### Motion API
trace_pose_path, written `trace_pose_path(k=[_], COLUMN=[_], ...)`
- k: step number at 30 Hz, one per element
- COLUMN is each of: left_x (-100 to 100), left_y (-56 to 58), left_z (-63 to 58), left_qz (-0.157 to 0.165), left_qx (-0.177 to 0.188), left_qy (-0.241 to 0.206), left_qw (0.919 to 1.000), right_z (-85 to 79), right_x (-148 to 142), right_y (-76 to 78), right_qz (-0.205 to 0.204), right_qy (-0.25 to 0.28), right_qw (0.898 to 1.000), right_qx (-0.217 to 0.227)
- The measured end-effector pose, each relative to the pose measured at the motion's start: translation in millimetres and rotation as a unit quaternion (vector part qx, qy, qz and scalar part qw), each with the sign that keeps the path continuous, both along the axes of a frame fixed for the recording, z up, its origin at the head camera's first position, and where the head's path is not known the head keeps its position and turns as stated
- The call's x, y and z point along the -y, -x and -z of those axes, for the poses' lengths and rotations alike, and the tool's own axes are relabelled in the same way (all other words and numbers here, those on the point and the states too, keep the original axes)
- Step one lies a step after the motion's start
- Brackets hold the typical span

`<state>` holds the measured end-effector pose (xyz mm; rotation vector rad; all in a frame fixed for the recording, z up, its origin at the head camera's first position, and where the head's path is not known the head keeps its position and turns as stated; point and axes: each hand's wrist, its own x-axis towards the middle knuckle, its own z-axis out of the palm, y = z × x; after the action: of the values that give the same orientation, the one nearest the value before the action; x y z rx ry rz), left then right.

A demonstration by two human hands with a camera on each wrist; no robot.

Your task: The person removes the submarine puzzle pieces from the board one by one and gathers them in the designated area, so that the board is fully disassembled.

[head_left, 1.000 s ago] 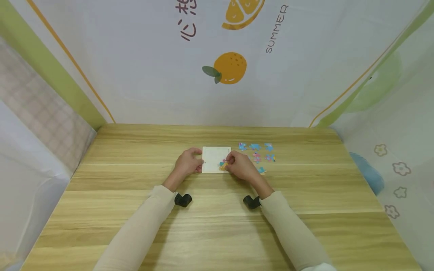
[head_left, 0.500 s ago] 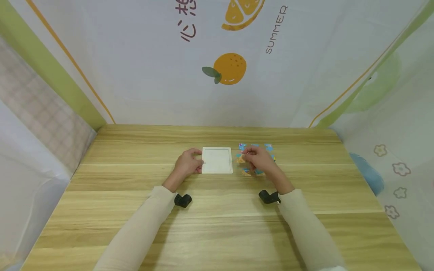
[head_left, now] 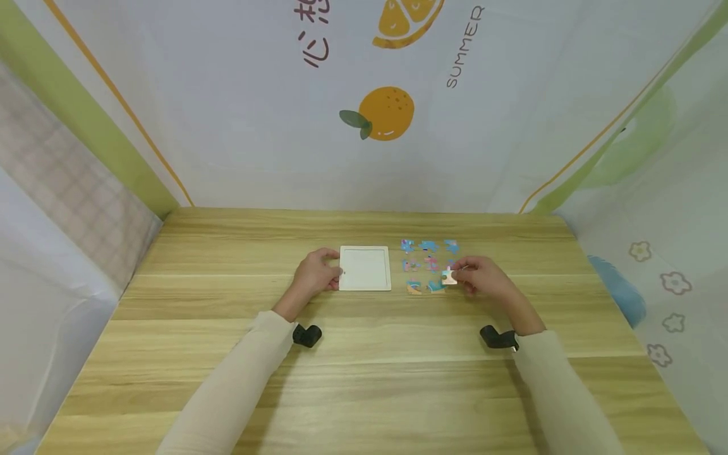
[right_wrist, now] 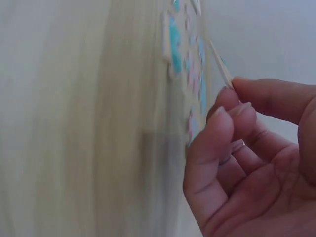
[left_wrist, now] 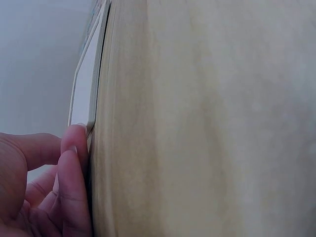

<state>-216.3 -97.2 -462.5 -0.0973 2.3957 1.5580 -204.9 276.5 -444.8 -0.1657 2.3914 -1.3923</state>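
A square white puzzle tray with a raised rim lies bare on the table in the head view. My left hand holds its left edge between thumb and fingers; the left wrist view shows the fingertips at the tray's corner. To the right, my right hand pinches a jigsaw piece, raised off the table in the right wrist view and seen there nearly edge-on. Several blue, pink and orange jigsaw pieces lie in rows between the tray and my right hand.
The pale wooden table runs back to a white curtain printed with oranges. More curtain hangs along both sides. A black wrist camera sits at my left cuff and another wrist camera at my right.
My right hand has lifted the jigsaw piece out of the tray's lower right and carried it right, past the rows of pieces. My left hand has stayed at the tray's left edge.
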Motion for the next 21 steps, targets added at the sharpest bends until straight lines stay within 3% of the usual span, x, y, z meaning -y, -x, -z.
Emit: trace_pose_path(k=[9,21], left_x=[1.6,1.3], left_y=[1.4,-1.1], left_z=[1.1,0.4], left_qz=[0.006,0.008], left_qx=[-0.007,0.002], left_qy=[0.008,-0.010], left_qw=[0.9999,0.9999], right_z=[-3.7,9.7], right_x=[-22.0,-25.4], right_y=[-6.0,-8.0], right_qz=[0.005,0.010], right_qy=[-0.019,-0.058], right_qw=[0.999,0.998], right_qx=[0.042,0.025])
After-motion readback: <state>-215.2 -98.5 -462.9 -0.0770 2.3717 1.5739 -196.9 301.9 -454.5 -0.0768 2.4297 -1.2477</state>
